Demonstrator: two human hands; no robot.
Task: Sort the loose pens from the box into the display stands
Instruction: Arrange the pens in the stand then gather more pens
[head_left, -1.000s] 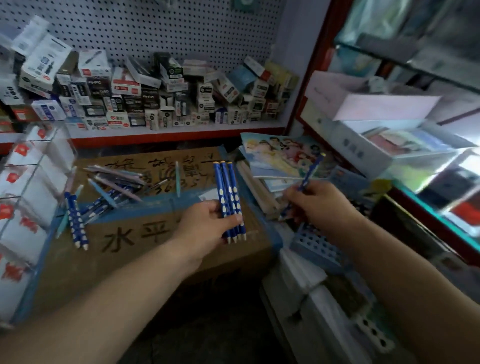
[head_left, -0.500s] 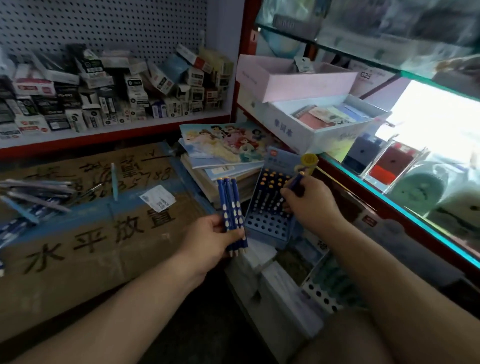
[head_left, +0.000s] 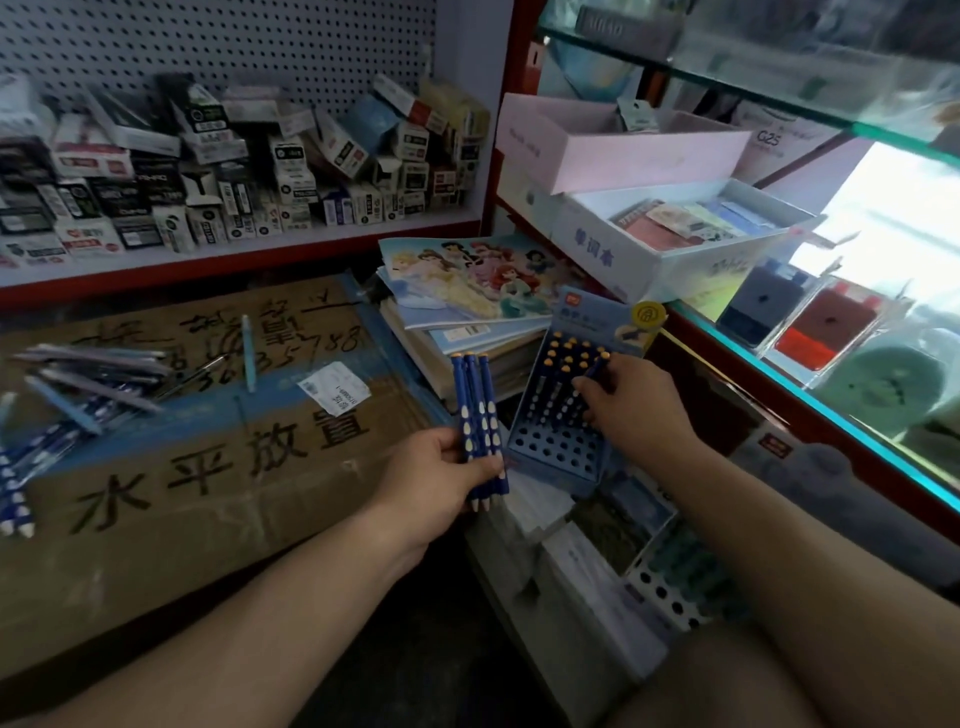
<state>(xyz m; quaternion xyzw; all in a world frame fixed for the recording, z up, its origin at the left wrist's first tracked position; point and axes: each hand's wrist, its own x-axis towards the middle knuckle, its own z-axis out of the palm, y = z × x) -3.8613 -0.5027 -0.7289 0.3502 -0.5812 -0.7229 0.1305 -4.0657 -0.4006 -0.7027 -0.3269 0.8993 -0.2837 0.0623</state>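
My left hand (head_left: 441, 475) grips three dark blue pens (head_left: 475, 410) with pale dots, held upright side by side. Just to their right stands a blue display stand (head_left: 558, 452) with a grid of holes; several blue pens with orange caps fill its back rows. My right hand (head_left: 631, 405) pinches one more blue pen (head_left: 597, 366) over the stand's right side, its lower end hidden among the pens there. A pile of loose pens (head_left: 98, 376) lies on the flat cardboard box (head_left: 182, 499) at the left.
A stack of picture books (head_left: 467, 280) sits behind the stand. White open boxes (head_left: 670, 244) rest on a glass counter (head_left: 831, 395) at the right. A shelf of small cartons (head_left: 234, 176) runs along the pegboard. Another holed stand (head_left: 670, 587) lies lower right. A single light-blue pen (head_left: 248, 353) lies on the cardboard box.
My view has swung right, away from the loose pile toward the display stand. My right hand has carried its pen down to the stand's holes. My left hand keeps its three pens.
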